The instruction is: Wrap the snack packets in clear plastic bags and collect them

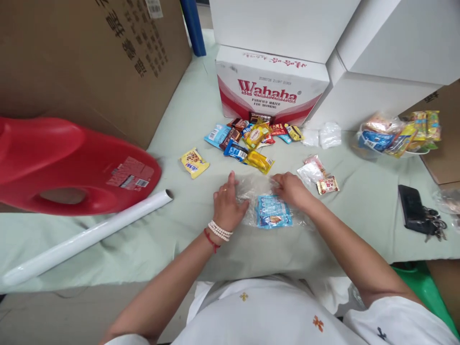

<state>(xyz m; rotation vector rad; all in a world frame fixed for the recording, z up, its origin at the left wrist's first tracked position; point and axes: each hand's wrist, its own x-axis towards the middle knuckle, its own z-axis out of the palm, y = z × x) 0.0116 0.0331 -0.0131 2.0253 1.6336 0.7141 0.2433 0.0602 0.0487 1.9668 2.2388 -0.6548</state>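
Observation:
A clear plastic bag (pixel 251 188) lies flat on the cloth-covered table in front of me, with light-blue snack packets (pixel 273 211) in or under it. At its left edge rests my left hand (pixel 229 205), index finger stretched forward and thumb apart, touching the film. My right hand (pixel 293 189) pinches the bag's upper right edge, its fingertips partly hidden. Just beyond is a pile of wrapped snacks (pixel 256 136) in blue, yellow, red and brown. A yellow snack packet (pixel 194 163) sits apart on the left. Right of my right hand lies a small red-and-cream packet (pixel 327 185).
A Wahaha water carton (pixel 269 91) stands behind the pile. On the left are a red plastic jug (pixel 82 158), a white tube (pixel 89 237) and a large cardboard box (pixel 89 62). To the right are a bowl of snacks (pixel 395 136) and a black pouch with keys (pixel 415 208).

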